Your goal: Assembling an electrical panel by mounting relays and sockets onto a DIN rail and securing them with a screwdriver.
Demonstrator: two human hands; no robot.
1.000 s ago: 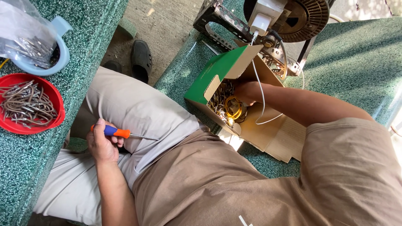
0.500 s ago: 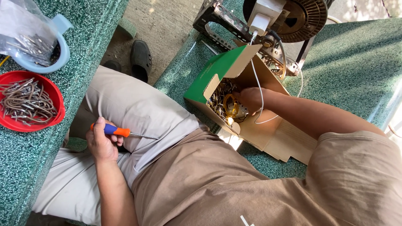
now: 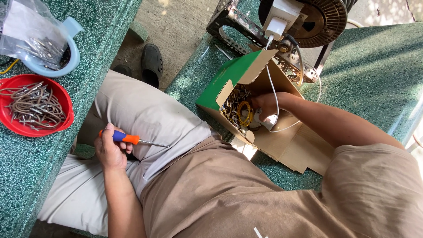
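Comparing the head view with a second ago: right hand (image 3: 267, 105) has gone deeper into the green-flapped cardboard box (image 3: 246, 94) of small metal parts, grip hidden, while left hand (image 3: 110, 147) stays closed on the orange-and-blue-handled screwdriver (image 3: 128, 139) on the thigh.

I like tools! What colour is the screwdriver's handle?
Blue and orange; the screwdriver shows in the head view, in the left hand.
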